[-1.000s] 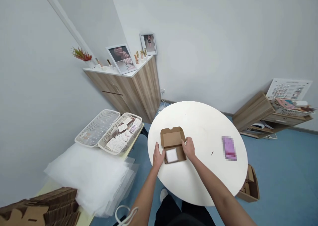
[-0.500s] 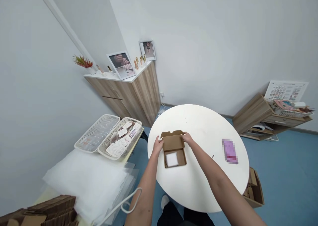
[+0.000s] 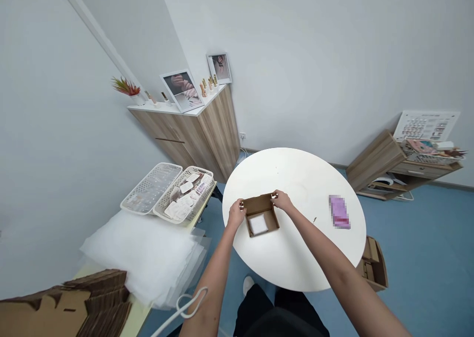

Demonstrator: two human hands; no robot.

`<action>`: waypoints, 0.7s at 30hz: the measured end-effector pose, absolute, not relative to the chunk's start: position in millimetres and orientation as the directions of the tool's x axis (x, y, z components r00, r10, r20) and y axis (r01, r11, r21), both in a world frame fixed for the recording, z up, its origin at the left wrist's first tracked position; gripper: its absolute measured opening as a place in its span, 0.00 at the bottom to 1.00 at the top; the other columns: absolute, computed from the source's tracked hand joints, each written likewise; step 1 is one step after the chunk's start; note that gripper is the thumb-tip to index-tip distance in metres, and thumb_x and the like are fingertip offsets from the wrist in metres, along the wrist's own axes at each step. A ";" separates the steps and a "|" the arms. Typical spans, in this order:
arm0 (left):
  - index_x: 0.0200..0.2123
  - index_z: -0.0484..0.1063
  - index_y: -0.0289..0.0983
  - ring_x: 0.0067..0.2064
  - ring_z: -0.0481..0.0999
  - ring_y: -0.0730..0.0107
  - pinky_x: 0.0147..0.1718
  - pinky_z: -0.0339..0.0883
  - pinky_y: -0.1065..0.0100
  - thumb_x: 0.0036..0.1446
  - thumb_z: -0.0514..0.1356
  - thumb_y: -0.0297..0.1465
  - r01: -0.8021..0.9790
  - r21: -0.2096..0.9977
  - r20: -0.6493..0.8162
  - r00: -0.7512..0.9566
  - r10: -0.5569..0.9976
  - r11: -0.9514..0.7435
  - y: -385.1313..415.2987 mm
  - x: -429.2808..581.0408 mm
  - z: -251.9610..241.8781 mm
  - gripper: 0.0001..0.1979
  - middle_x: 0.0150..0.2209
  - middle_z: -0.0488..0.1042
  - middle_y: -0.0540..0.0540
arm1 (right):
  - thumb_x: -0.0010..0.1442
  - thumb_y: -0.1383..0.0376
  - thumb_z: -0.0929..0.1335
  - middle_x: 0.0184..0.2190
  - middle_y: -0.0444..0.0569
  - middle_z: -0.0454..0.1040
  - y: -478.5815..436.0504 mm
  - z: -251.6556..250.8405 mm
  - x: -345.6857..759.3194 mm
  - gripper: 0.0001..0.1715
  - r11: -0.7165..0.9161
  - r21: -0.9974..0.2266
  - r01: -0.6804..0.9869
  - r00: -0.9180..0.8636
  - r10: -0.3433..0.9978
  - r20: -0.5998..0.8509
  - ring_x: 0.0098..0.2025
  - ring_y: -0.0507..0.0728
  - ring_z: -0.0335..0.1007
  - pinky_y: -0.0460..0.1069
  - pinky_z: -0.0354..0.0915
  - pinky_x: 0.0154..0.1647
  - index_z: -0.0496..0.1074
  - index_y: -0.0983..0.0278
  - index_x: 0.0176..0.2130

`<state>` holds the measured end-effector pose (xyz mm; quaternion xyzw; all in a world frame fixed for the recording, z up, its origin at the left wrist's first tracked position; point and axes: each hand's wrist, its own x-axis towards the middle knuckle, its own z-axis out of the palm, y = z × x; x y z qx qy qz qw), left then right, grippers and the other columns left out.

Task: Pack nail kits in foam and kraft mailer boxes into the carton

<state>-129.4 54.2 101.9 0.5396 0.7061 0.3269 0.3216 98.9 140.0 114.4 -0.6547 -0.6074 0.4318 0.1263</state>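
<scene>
Head view: camera looked down at a round white bench (image 3: 237, 179), and the work stood near its edge at 6 o'clock.
Left hand: the left hand (image 3: 237, 213) was closed on the left top corner of a cardboard box, with the fingers pinching the brown wall.
Right hand: the right hand (image 3: 282, 200) was closed on the right top corner of the same box, in the same pinching way.
Held thing: the cardboard box (image 3: 267, 222) sat on the bench between both hands, and its top flap stood raised at the far side, so the inside was open to view.
Inside box: a white square pad (image 3: 258, 224) lay on the box floor.
On bench: a pink packet (image 3: 339, 211), blurred in the picture, lay at 3 o'clock from the box, well apart from both hands.
Left side: at 9 o'clock stood a white plastic basket (image 3: 151, 188) beside a second white basket (image 3: 184, 196) holding white cards. Below them were clear plastic sheets (image 3: 140, 253) and a stack of flat cardboard (image 3: 99, 302).
Far side: a wooden cabinet (image 3: 211, 134) stood at 11 o'clock, with framed pictures on top.
Right side: a low wooden shelf (image 3: 374, 164) stood at 2 o'clock, and an open cardboard carton (image 3: 372, 264) stood on the floor at 4 o'clock.
</scene>
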 end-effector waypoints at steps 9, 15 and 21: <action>0.43 0.69 0.39 0.44 0.75 0.63 0.47 0.70 0.60 0.53 0.55 0.22 0.619 0.782 0.070 -0.202 0.977 0.072 10.6 -108.2 84.8 0.14 0.42 0.74 0.44 | 0.53 0.71 0.64 0.40 0.47 0.78 90.6 116.6 114.9 0.14 -0.034 -0.657 0.753 -0.151 0.963 -0.224 0.42 0.55 0.73 0.46 0.63 0.40 0.76 0.61 0.37; 0.49 0.69 0.41 0.52 0.73 0.60 0.51 0.69 0.58 0.50 0.54 0.19 0.638 0.767 0.077 -0.195 0.978 0.067 -21.6 -99.4 69.7 0.23 0.49 0.72 0.44 | 0.52 0.75 0.61 0.42 0.47 0.78 58.3 105.3 122.3 0.24 0.056 -0.613 0.788 -0.224 0.954 -0.200 0.43 0.56 0.72 0.46 0.61 0.39 0.76 0.60 0.43; 0.60 0.63 0.41 0.62 0.66 0.59 0.60 0.62 0.55 0.50 0.52 0.19 0.646 0.762 0.100 -0.185 0.978 0.045 -54.5 -86.4 44.3 0.33 0.60 0.67 0.43 | 0.56 0.75 0.60 0.47 0.51 0.75 21.2 79.8 130.8 0.34 0.168 -0.475 0.864 -0.276 0.947 -0.167 0.45 0.58 0.70 0.47 0.62 0.40 0.64 0.61 0.60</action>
